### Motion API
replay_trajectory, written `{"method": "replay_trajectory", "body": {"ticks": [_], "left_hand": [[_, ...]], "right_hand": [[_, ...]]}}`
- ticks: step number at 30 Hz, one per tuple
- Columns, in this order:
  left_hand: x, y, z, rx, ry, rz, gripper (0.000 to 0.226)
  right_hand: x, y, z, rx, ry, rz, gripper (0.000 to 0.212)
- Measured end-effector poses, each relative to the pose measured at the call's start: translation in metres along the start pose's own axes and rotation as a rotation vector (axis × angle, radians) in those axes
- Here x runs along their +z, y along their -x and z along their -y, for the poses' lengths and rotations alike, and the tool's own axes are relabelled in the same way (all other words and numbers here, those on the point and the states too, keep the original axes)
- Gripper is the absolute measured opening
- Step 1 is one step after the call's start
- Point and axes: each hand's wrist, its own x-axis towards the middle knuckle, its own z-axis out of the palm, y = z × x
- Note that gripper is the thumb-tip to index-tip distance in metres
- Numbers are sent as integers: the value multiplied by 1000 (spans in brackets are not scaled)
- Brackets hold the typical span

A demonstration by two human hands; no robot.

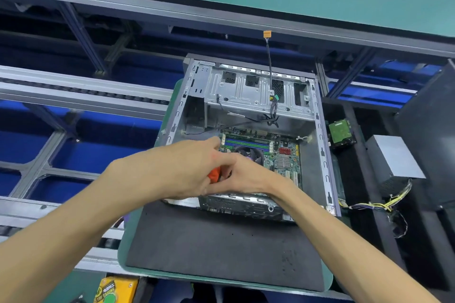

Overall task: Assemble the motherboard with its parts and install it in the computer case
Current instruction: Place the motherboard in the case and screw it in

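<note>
Board sits inside case, just beyond both hands. Left hand and right hand meet over it, gripping an orange tool. Case on black mat, green bench.

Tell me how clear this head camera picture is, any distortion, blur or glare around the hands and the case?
Head view: wide-angle bending curves the conveyor rails; even lighting, no harsh glare; motherboard in the computer case fairly sharp; left hand and right hand slightly soft, hiding most of the orange tool.

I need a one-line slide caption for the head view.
Two hands work an orange-handled tool over the green motherboard inside the open grey metal computer case.
</note>
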Motion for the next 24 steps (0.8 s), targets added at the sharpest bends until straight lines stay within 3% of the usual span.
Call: {"method": "replay_trajectory", "body": {"ticks": [3,6,9,10,13,16,20,22,24], "left_hand": [[-1,4,-3,-17,-20,-64,25],[0,0,-4,-123,-142,-128,39],[-4,-2,-1,-20,-66,-63,15],[-5,0,0,21,-40,-20,16],[-4,5,0,52,-39,-76,23],[0,1,-1,-91,-193,-157,41],[-4,0,3,24,-81,-74,15],[-5,4,6,87,-29,-12,21],[-3,9,4,85,-12,-81,19]], "right_hand": [[-1,1,1,27,8,13,19],[0,1,-1,44,6,19,40],[2,0,2,58,23,10,57],[3,0,2,50,21,3,58],[4,1,1,55,15,-18,40],[5,2,-1,65,26,-10,43],[6,1,4,69,7,-28,55],[8,1,6,72,6,-41,41],[8,1,6,73,15,-41,23]]}}
